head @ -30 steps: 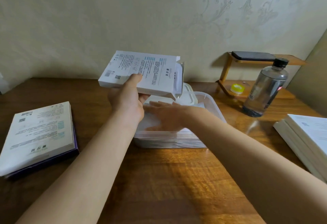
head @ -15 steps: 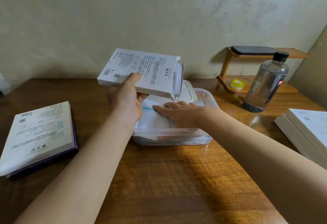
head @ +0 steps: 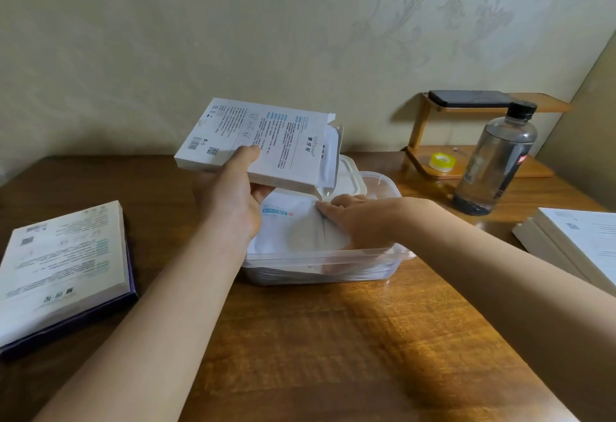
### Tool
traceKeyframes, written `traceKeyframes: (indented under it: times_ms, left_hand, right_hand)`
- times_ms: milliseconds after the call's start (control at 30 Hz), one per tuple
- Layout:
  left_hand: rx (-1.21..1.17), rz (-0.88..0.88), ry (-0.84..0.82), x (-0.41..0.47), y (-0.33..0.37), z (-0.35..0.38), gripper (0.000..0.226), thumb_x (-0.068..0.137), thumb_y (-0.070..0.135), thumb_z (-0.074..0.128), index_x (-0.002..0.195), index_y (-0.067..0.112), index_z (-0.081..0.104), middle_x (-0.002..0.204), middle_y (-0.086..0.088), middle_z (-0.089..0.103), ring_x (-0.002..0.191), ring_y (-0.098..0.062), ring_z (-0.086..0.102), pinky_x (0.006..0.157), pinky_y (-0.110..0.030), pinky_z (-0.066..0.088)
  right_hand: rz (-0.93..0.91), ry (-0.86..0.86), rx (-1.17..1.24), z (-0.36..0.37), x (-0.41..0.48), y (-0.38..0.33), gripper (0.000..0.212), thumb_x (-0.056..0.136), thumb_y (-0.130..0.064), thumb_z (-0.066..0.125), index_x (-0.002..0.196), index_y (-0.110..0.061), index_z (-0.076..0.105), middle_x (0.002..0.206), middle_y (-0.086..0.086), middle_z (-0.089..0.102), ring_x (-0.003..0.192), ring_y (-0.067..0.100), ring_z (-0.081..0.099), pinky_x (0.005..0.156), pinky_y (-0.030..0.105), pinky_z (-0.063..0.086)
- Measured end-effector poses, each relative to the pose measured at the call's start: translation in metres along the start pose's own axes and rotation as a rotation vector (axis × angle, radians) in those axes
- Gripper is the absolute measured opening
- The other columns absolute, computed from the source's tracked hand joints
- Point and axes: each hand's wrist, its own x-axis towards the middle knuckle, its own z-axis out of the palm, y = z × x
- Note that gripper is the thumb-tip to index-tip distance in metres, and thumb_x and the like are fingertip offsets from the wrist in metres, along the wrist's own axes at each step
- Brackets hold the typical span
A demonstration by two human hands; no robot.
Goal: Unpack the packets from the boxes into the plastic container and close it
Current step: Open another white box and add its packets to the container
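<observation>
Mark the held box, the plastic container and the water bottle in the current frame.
held box (head: 273,135): head view, printed top face.
plastic container (head: 300,271): head view, near clear wall.
water bottle (head: 496,161): head view, clear body.

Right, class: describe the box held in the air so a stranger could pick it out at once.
Find the clear plastic container on the wooden table. Above its far left corner the left hand holds a flat white box in the air. Unlike the box lying at left and the stack at right, its end is open, a packet poking out.
</observation>
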Motion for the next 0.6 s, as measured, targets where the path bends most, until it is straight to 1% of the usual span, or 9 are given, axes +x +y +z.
traceKeyframes:
  times_ms: [100,200,267,333,400,467,500,600]
  left_hand:
    - [0.004,0.001,0.005,-0.001,-0.001,0.001,0.032,0.089,0.003,0.073,0.115,0.022,0.069,0.111,-0.005,0.078,0.097,-0.021,0.076,0.061,-0.031,0.061]
    - [0.006,0.001,0.004,-0.001,0.000,0.000,0.033,0.089,0.004,0.073,0.116,0.022,0.068,0.112,-0.005,0.077,0.097,-0.020,0.076,0.061,-0.031,0.061]
    - [0.005,0.002,-0.001,-0.002,0.000,0.000,0.033,0.089,0.003,0.072,0.115,0.022,0.068,0.113,-0.005,0.077,0.097,-0.020,0.076,0.061,-0.031,0.061]
    - [0.006,0.006,-0.005,-0.001,-0.001,0.000,0.032,0.090,0.003,0.071,0.114,0.023,0.068,0.114,-0.005,0.077,0.099,-0.021,0.076,0.062,-0.032,0.061]
    - [0.006,0.008,-0.010,-0.001,-0.001,0.000,0.032,0.090,0.002,0.070,0.114,0.023,0.067,0.114,-0.006,0.077,0.100,-0.022,0.075,0.062,-0.032,0.061]
    - [0.002,0.006,-0.015,-0.001,-0.001,0.000,0.033,0.091,0.002,0.070,0.117,0.022,0.067,0.115,-0.006,0.076,0.100,-0.022,0.075,0.062,-0.032,0.061]
    - [0.002,0.006,-0.017,-0.001,-0.001,0.000,0.034,0.091,0.002,0.070,0.118,0.022,0.067,0.116,-0.006,0.076,0.100,-0.022,0.075,0.063,-0.032,0.061]
    - [-0.003,0.006,-0.019,-0.001,-0.001,0.000,0.036,0.091,0.002,0.070,0.121,0.021,0.066,0.116,-0.007,0.076,0.101,-0.022,0.075,0.062,-0.032,0.061]
  right_hand:
    - [-0.007,0.022,-0.017,0.004,0.001,0.000,0.090,0.094,-0.052,0.054,0.160,-0.027,-0.002,0.165,0.004,0.011,0.150,0.033,0.016,0.119,0.058,0.021]
    - [-0.009,0.025,-0.012,-0.001,-0.003,0.000,0.094,0.091,-0.057,0.057,0.160,-0.027,0.000,0.164,0.004,0.015,0.150,0.033,0.018,0.119,0.057,0.022]
    - [0.008,0.029,-0.038,-0.010,-0.009,0.003,0.099,0.086,-0.067,0.058,0.159,-0.029,0.003,0.163,0.005,0.021,0.148,0.034,0.024,0.118,0.056,0.027]
    - [0.038,0.018,-0.076,-0.016,-0.013,0.008,0.102,0.083,-0.071,0.059,0.159,-0.029,0.006,0.160,0.006,0.027,0.143,0.034,0.035,0.114,0.051,0.035]
    - [0.075,-0.004,-0.100,-0.013,-0.013,0.009,0.099,0.084,-0.066,0.063,0.159,-0.029,0.009,0.155,0.007,0.034,0.130,0.031,0.049,0.106,0.045,0.044]
    - [0.091,-0.007,-0.114,-0.006,-0.011,0.008,0.094,0.087,-0.057,0.066,0.158,-0.027,0.013,0.150,0.006,0.038,0.118,0.027,0.056,0.100,0.041,0.049]
    - [0.093,-0.004,-0.114,-0.005,-0.009,0.008,0.092,0.088,-0.054,0.066,0.158,-0.027,0.013,0.148,0.006,0.039,0.116,0.027,0.056,0.099,0.040,0.050]
    - [0.090,0.000,-0.104,-0.004,-0.008,0.007,0.091,0.090,-0.047,0.067,0.159,-0.026,0.011,0.149,0.006,0.038,0.120,0.028,0.054,0.100,0.042,0.049]
